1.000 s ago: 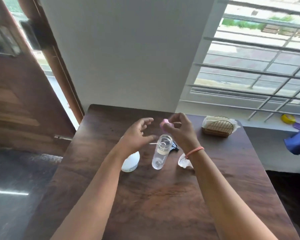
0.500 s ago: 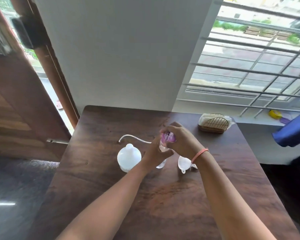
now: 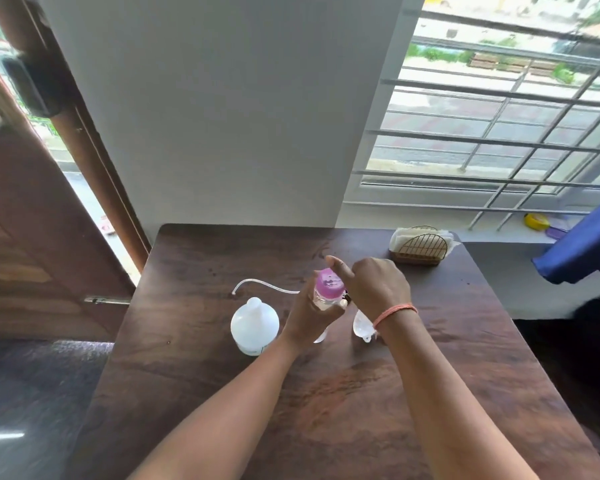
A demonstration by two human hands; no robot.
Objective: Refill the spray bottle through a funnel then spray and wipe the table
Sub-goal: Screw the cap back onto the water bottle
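A clear bottle [image 3: 322,302] with a pink cap [image 3: 329,286] stands upright at the middle of the dark wooden table [image 3: 326,403]. My left hand [image 3: 307,322] is wrapped around its body. My right hand [image 3: 378,285] has its curled fingers on the cap's right side, with the thumb raised behind the cap. The white spray bottle [image 3: 254,325] stands to the left with its neck uncovered. Its thin dip tube [image 3: 264,287] lies on the table behind it; the spray head is mostly hidden by my hands. A clear funnel [image 3: 361,326] lies under my right wrist.
A wire napkin holder [image 3: 421,250] with white napkins sits at the table's far right. The wall and a barred window [image 3: 492,140] are behind the table. A wooden door [image 3: 32,244] stands left, and a blue object [image 3: 582,252] juts in at the right.
My right hand brought the pink cap down onto the clear bottle's open neck. My left hand closed around the bottle. The camera tilted and moved closer.
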